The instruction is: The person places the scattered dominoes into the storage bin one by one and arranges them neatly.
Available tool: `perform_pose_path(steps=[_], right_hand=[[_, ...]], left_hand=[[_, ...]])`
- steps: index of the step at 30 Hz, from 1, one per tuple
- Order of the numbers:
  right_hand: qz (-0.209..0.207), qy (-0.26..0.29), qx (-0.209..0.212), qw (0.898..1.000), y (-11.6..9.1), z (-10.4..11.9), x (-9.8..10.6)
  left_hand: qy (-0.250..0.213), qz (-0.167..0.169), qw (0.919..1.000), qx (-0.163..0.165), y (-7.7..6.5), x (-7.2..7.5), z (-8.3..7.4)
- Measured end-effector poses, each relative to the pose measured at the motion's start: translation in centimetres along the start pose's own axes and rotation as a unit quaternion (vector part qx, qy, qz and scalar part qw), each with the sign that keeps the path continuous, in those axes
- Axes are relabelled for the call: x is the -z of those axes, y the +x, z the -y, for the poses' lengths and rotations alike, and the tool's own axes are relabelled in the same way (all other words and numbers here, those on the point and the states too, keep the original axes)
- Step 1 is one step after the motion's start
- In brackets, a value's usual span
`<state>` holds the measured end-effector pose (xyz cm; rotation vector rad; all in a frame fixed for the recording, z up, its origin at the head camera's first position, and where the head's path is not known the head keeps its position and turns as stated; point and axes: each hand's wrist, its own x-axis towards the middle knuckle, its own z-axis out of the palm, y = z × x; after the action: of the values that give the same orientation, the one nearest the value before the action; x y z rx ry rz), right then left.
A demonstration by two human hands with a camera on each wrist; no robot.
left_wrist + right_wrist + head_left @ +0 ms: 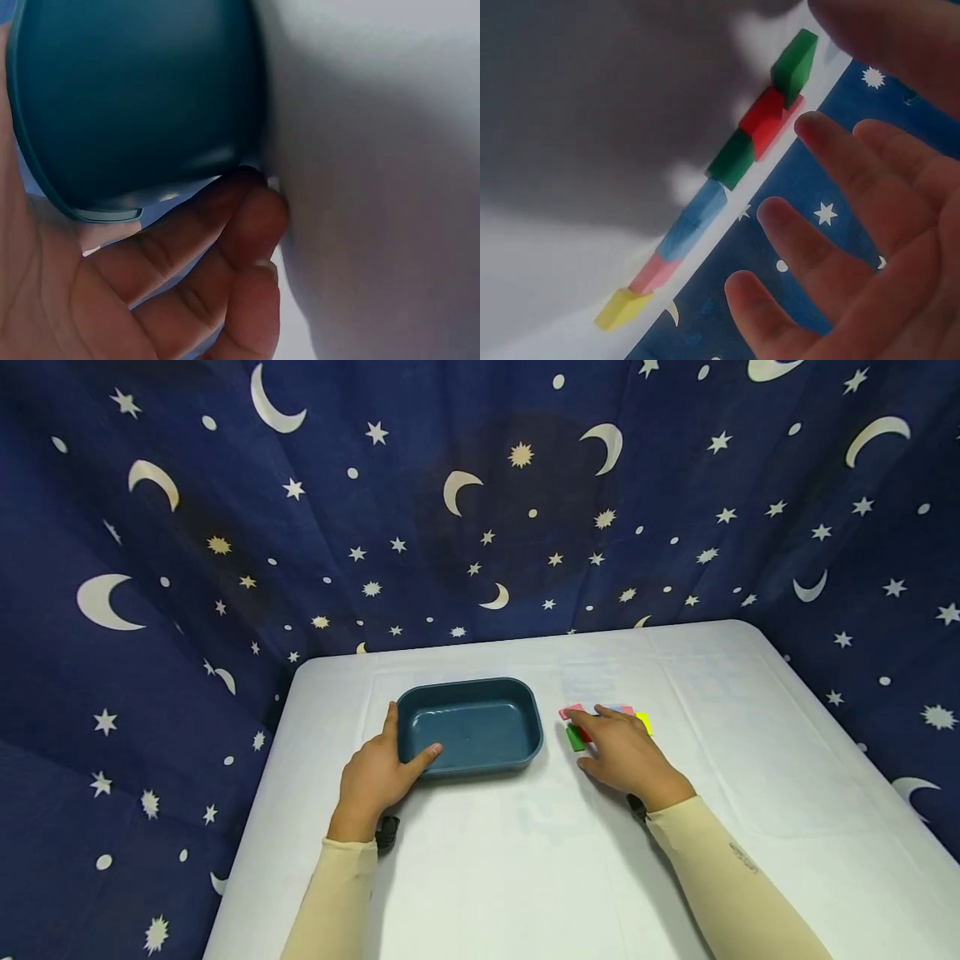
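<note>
A dark teal plastic tub (468, 735) sits on the table, its hollow facing up. My left hand (372, 781) grips its near left corner, thumb over the rim and the other fingers along the outside; in the left wrist view some fingers curl by the tub's wall (142, 90). Over a group of small coloured blocks hovers my right hand (628, 756), fingers spread, holding nothing. The right wrist view shows a green block (794, 64), a red block (765, 124), another green block (733, 159), a blue block (693, 221), a pink block (654, 274) and a yellow block (622, 309).
A white cloth (495, 868) covers the table. Behind it and at both sides hangs a dark blue curtain (420, 460) with moons and stars. The blocks lie to the right of the tub, a short gap away.
</note>
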<state>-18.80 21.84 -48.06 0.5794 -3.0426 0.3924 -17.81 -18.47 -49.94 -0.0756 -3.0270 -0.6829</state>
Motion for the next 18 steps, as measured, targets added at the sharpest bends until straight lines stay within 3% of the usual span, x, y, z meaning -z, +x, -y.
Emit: perform_pose_path(steps=[7, 18], right_hand=[[0.008, 0.007, -0.004, 1.0, 0.4, 0.0, -0.4], [-0.001, 0.001, 0.003, 1.0, 0.8, -0.4, -0.8]], left_hand=[[0.003, -0.013, 0.9999, -0.01, 0.2, 0.0, -0.3], [0.005, 0.012, 0.9999, -0.006, 0.6, -0.2, -1.1]])
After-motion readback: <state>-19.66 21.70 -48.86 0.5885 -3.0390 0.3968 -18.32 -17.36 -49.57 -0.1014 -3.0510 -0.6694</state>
